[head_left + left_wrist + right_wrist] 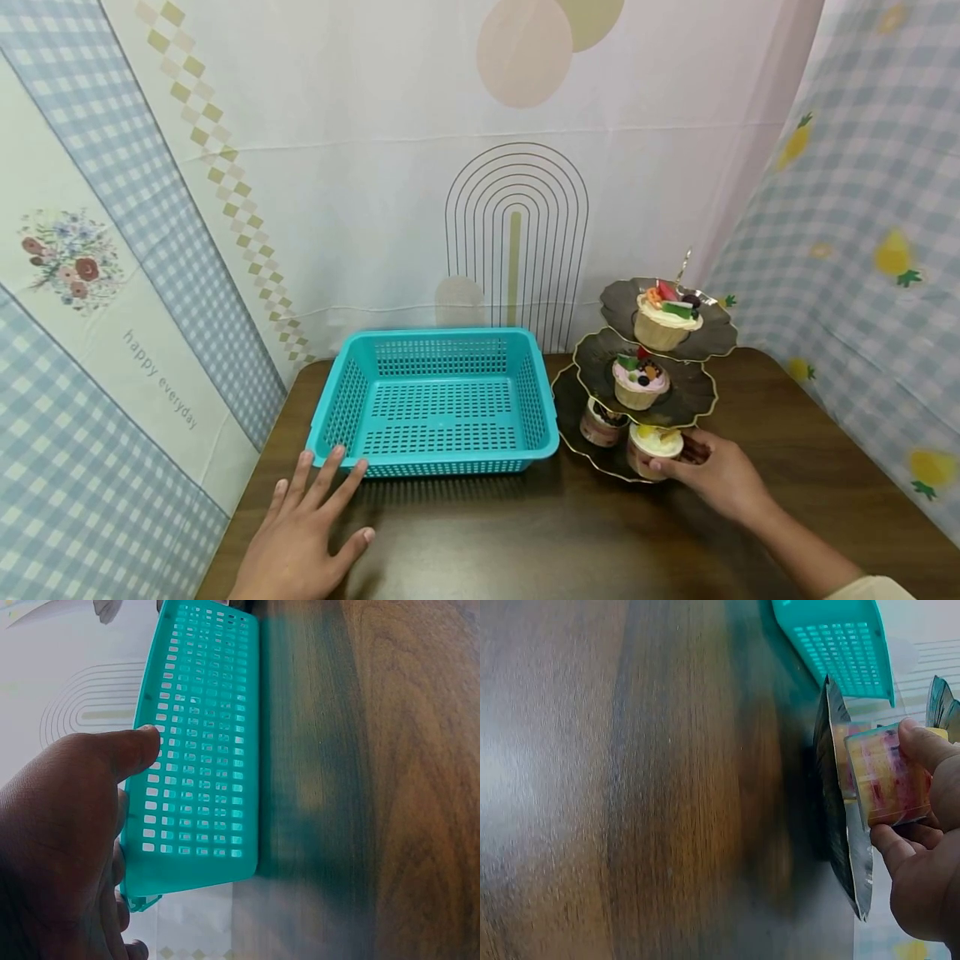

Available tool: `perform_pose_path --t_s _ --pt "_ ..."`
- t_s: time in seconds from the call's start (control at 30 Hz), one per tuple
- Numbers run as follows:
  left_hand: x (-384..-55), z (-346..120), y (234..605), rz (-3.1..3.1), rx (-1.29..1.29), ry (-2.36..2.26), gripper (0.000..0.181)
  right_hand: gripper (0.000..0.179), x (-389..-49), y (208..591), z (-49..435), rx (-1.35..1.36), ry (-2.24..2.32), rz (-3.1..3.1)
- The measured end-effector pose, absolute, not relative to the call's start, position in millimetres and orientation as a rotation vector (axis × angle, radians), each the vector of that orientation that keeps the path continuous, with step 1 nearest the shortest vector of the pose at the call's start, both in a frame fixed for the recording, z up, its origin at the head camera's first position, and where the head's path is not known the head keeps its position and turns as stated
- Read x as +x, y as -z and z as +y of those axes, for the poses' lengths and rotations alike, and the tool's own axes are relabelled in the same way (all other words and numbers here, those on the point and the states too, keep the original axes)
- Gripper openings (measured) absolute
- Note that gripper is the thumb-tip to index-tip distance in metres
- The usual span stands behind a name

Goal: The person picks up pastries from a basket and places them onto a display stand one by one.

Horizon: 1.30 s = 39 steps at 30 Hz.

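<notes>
My right hand (723,477) grips a small clear dessert cup (654,454) with a pale, yellow-topped layer, thumb on one side and fingers on the other. In the right wrist view the cup (889,780) shows yellow and pink layers and is right at the lowest plate (840,847) of a three-tier stand (708,340). Another dessert cup (600,423) sits on that plate. One fruit-topped cupcake (662,325) stands on the top tier, a pink-topped one (640,385) on the middle. My left hand (300,529) has spread fingers at the front left corner of a turquoise basket (450,463).
The basket, with perforated walls (199,750), stands left of the tiered stand on a dark wooden table (480,533). A patterned cloth (360,208) hangs behind the table, and checked cloths (847,275) hang at both sides. A thin gold handle (683,265) rises above the top tier.
</notes>
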State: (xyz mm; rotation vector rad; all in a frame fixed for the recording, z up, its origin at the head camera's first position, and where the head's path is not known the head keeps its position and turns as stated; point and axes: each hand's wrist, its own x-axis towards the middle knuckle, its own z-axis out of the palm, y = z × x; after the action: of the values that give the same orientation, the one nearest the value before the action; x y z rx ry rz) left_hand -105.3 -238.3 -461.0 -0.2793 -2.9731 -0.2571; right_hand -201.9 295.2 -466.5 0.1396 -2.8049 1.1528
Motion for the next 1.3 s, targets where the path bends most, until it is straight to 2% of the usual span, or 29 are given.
perform_pose_path --t_s 0.27,0.57,0.77,1.03,1.3 --pt "-104 -238 462 -2.960 -0.292 0.245 0.075 0.073 -206 468 301 0.074 -1.042 -2.845" --pt "-105 -239 461 -2.967 -0.281 0.258 0.076 0.048 -218 473 304 0.044 -0.900 -2.832" --pt "-105 -239 461 -2.979 -0.280 0.257 0.076 0.043 -227 476 307 0.006 -0.863 -2.870" --pt "-106 -239 461 -2.983 -0.278 0.263 0.077 0.048 -235 482 309 0.078 -0.814 -2.822" --pt "-106 -240 462 -2.993 -0.272 0.289 0.077 0.065 -242 487 305 0.053 -0.835 -2.814"
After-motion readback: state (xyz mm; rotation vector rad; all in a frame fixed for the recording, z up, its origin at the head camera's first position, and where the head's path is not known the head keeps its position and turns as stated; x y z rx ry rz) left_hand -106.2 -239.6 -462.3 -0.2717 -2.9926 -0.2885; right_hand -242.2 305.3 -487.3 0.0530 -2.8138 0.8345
